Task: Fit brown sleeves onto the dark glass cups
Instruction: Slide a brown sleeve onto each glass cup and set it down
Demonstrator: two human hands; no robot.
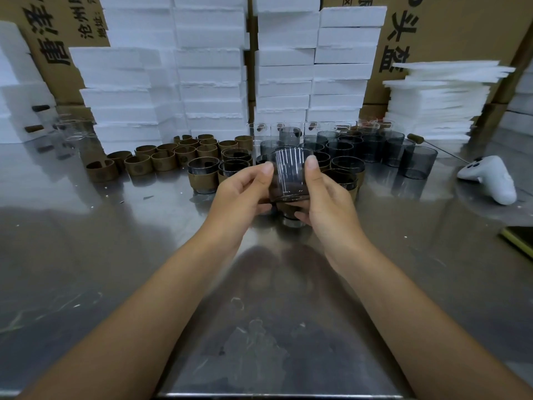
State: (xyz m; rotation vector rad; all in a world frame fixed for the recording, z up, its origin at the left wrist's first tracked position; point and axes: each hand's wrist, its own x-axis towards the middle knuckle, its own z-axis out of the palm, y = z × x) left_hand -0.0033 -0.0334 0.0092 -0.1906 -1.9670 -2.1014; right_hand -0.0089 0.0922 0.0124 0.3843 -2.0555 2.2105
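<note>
A dark glass cup (pixel 290 176) is held a little above the steel table, gripped from both sides. My left hand (pixel 240 194) grips its left wall, thumb up near the rim. My right hand (pixel 323 194) grips its right wall the same way. No sleeve shows on this cup. Loose brown sleeves (pixel 161 160) stand in rows at the back left. Bare dark cups (pixel 375 148) cluster at the back right. Several sleeved cups (pixel 203 174) stand just behind my hands.
White foam blocks (pixel 207 67) and cardboard boxes (pixel 461 30) wall off the back. Foam sheets (pixel 432 102) are stacked at the right. A white controller (pixel 490 177) lies at the right, a yellow-edged phone (pixel 519 241) near the right edge. Clear glasses (pixel 72 131) stand far left.
</note>
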